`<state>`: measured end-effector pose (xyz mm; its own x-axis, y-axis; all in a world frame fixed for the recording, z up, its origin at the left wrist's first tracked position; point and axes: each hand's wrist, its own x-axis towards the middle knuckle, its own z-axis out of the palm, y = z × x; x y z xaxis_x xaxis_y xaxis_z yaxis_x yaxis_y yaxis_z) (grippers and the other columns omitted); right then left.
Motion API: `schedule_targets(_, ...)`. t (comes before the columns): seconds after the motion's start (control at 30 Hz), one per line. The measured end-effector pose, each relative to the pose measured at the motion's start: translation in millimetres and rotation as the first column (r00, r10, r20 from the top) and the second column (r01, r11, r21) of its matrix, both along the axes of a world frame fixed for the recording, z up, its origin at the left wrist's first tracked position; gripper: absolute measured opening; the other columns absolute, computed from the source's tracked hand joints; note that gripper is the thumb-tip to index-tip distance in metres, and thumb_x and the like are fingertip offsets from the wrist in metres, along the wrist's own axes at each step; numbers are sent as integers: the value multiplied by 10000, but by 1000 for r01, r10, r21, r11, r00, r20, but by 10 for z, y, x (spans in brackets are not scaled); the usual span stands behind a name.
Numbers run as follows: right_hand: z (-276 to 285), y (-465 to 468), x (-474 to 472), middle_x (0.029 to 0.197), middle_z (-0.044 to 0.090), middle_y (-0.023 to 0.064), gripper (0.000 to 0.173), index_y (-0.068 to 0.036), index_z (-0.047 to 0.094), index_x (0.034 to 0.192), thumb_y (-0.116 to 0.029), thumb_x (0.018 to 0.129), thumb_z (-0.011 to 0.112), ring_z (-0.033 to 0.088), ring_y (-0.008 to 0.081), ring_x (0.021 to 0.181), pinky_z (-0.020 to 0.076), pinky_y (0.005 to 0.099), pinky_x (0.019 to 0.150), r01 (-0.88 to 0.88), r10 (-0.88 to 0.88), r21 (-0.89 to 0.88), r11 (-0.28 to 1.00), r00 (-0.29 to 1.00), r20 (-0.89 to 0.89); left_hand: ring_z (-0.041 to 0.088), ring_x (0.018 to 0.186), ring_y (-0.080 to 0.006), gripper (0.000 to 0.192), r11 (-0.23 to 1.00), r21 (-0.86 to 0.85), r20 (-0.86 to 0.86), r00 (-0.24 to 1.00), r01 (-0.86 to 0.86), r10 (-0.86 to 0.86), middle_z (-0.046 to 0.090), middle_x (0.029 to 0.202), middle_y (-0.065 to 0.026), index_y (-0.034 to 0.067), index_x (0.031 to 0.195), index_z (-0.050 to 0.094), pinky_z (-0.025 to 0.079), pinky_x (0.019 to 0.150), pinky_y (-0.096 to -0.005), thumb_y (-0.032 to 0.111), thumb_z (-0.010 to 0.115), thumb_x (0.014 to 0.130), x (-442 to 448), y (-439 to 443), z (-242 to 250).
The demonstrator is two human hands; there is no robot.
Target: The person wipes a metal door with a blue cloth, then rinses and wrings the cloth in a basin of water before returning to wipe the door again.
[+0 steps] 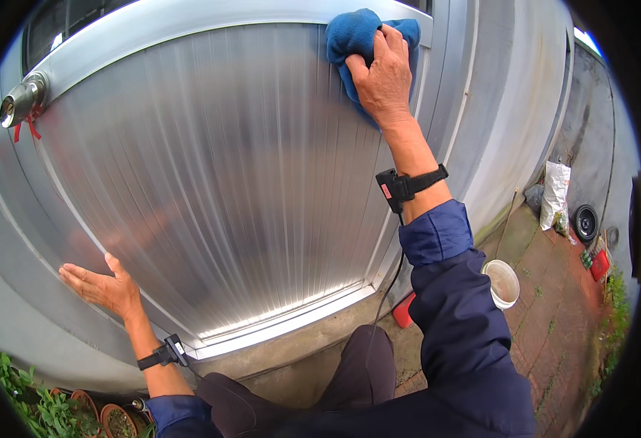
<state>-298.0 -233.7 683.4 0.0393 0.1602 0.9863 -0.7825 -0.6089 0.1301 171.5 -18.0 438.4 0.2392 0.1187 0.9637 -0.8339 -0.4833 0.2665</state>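
A blue cloth (353,37) is bunched under my right hand (387,76), whose fingers grip it against the upper right corner of a ribbed metal door panel (232,164). Part of the cloth hangs below the hand along the panel's right edge. My left hand (104,287) holds nothing; its thumb stands apart from the fingers, near the door frame's lower left side. Whether it touches the frame I cannot tell. At the upper left, a round metal door knob (24,98) carries a red ribbon (32,130).
A white bucket (501,284) stands on the brick paving at right. Beyond it are a white sack (556,194), a wheel (586,223) and a red object (600,266). Potted plants (117,421) crowd the lower left. A concrete step (298,350) runs below the door; cables trail from both wrist straps.
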Motion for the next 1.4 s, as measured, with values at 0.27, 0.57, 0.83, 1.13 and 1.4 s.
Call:
schedule_targets(0.27,-2040,133,-171,1241,640,147,411,2,694,1040,-128,660,783,637,356,1100,503,464,936,-93,98,284,954,995,-5,191,1582,-398,801,951,78,-71,953,300,-295,267,1672,-256,-56,1612,250,151,1265,-557,368,568,1010,-1507,-378,354)
schedule_targets(0.57,-1596,44,-577,1118,634,152,332,24,682,1017,-27,695,742,629,384,999,534,452,834,-319,300,228,920,947,112,226,1574,-378,816,741,452,30,822,497,-569,300,1665,-225,-27,1602,302,160,1257,-561,324,649,952,-2853,-975,569)
schedule_targets(0.83,-166,-247,-86,1139,649,122,317,-48,692,1086,-191,803,704,600,376,1055,494,470,882,-117,121,-67,991,990,67,285,1537,-440,763,772,433,45,844,466,-535,375,1596,-283,-62,1531,404,185,1238,-579,320,658,922,-2883,-979,352)
schedule_targets(1.13,-2280,307,-317,1064,646,141,394,0,701,1020,-38,636,781,644,363,952,519,456,858,-260,310,369,892,947,-82,529,1340,-379,544,635,341,60,658,694,-751,579,1391,-209,-14,1322,632,361,1072,-507,209,693,830,-3139,-997,346)
schedule_targets(1.4,-354,145,230,1023,616,103,206,-43,625,925,-30,727,682,605,345,947,530,446,741,-297,297,36,954,955,-21,596,1210,-362,481,587,154,56,586,795,-808,632,1276,-190,-29,1250,658,396,1039,-455,95,685,786,-3092,-895,463)
